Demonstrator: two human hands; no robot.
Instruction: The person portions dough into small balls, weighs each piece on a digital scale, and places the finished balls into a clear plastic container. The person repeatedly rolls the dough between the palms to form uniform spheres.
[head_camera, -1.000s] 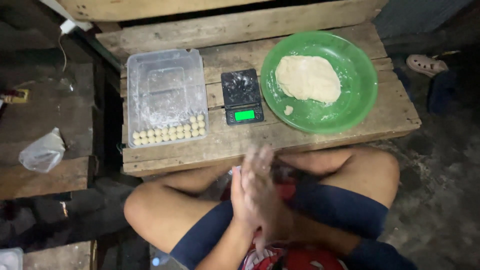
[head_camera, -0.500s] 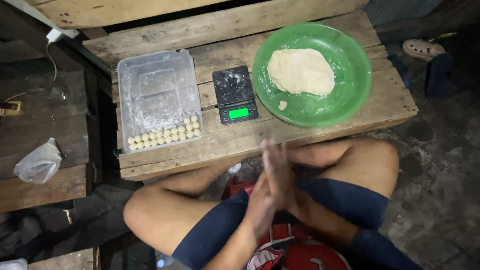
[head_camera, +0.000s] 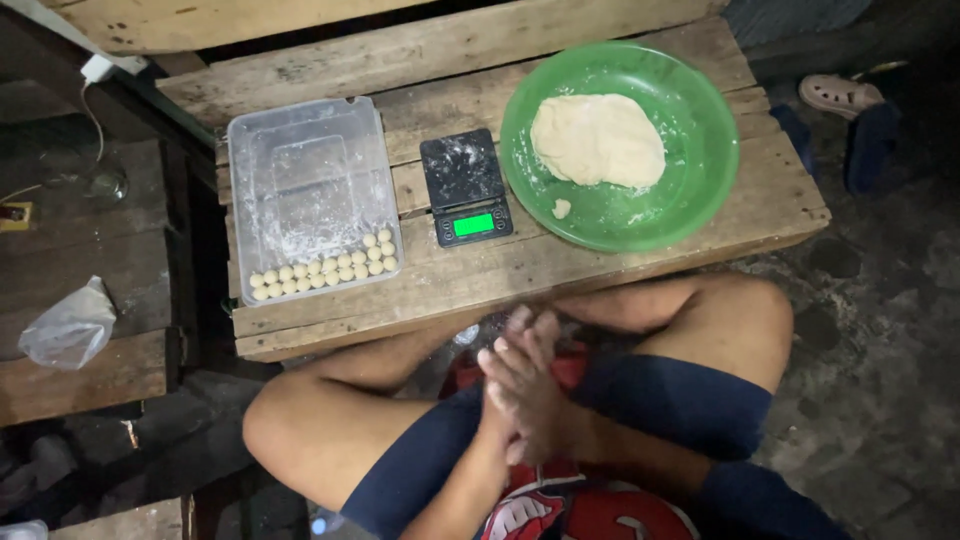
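Note:
My left hand (head_camera: 498, 400) and my right hand (head_camera: 545, 385) are pressed palm to palm over my lap, fingers pointing toward the table. Whatever lies between the palms is hidden. Just beyond them is a low wooden pallet table (head_camera: 560, 262). A clear plastic container (head_camera: 300, 170) on it holds two rows of small dough balls (head_camera: 325, 268) along its near edge. A small black digital scale (head_camera: 465, 185) with a lit green display stands in the middle. On the right, a green plate (head_camera: 705, 190) holds a large lump of dough (head_camera: 597, 140) and a small bit of dough (head_camera: 562, 208).
My bare knees and dark shorts sit against the table's front edge. A crumpled plastic bag (head_camera: 70, 325) lies on a wooden bench at the left. A sandal (head_camera: 840, 95) rests on the dark ground at the far right. A white plug (head_camera: 97, 68) and cable lie at the upper left.
My joined hands have shifted slightly against each other and tilted while staying pressed together over my lap. The view has drifted a little; things on the table have not moved.

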